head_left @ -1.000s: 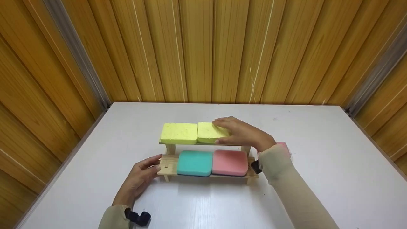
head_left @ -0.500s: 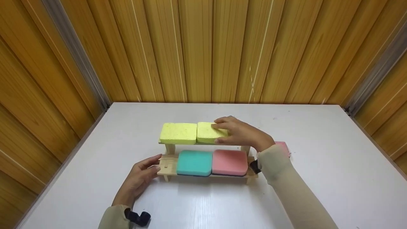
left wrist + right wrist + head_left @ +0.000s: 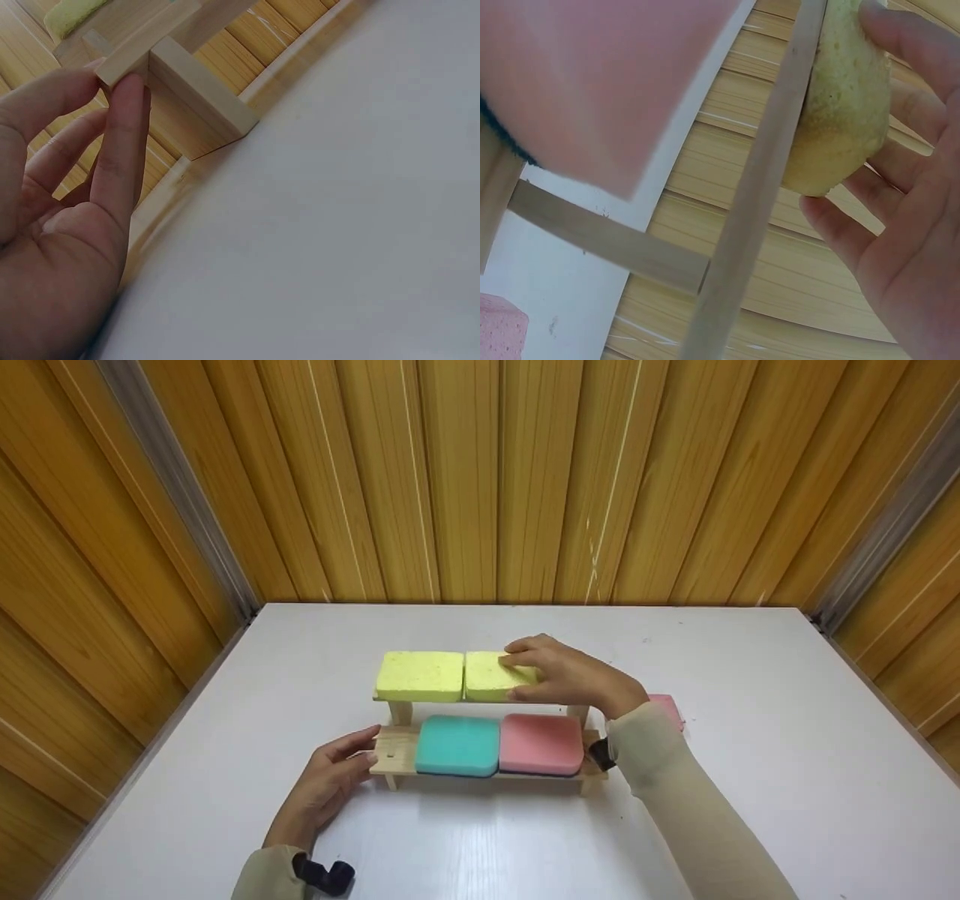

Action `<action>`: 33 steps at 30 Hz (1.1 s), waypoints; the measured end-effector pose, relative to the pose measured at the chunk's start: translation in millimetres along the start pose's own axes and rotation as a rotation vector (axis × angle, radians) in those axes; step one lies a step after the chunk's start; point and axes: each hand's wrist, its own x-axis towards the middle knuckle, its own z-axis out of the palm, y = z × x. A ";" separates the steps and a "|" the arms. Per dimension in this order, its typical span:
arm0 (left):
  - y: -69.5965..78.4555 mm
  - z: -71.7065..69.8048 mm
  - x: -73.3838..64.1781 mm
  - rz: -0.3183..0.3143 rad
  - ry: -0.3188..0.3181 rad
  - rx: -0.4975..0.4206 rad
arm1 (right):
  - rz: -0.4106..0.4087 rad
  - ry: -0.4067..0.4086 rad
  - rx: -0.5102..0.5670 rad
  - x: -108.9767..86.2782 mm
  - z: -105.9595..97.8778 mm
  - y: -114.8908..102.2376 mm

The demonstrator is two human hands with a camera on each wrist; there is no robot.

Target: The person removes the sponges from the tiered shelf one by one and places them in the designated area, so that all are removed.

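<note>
Atop the two-tier wooden rack (image 3: 396, 751): right yellow sponge (image 3: 486, 675), in the right hand's (image 3: 571, 671) grip.
Clock read from that sponge, head view. It lies flat on the upper board (image 3: 765, 157); right hand part-open, spread across it, thumb at the front edge, fingers over the top. Left yellow sponge (image 3: 420, 676) just beside, 9 o'clock. Lower board (image 3: 408, 738): teal sponge (image 3: 457, 744) at 7, pink sponge (image 3: 540, 743) at 5, side by side, both with dark undersides. Left hand (image 3: 334, 774) at 8, nearly closed, lower board's left end pinched between thumb and fingertips. Light pink sponge (image 3: 666, 710) near 3, on the white table (image 3: 480, 840), partly hidden by the right sleeve (image 3: 697, 802). Wood-pattern wall panels (image 3: 495, 480) beyond, 12 o'clock.
</note>
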 end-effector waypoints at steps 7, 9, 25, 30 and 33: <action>-0.7 -1.3 0.8 0.009 -0.012 -0.001 | -0.015 0.018 -0.002 -1.1 0.2 1.2; -0.5 -1.4 0.9 0.011 -0.015 -0.005 | -0.012 0.015 0.004 -1.3 0.2 1.8; 0.0 -1.5 3.3 0.002 0.000 -0.010 | 0.015 0.016 0.026 -10.4 -5.7 5.6; 0.2 -2.1 3.4 0.001 0.005 -0.015 | -0.002 0.028 0.018 -13.2 -7.2 7.6; -0.1 -2.5 3.5 0.004 0.005 -0.022 | -0.003 0.034 0.021 -15.3 -7.9 8.3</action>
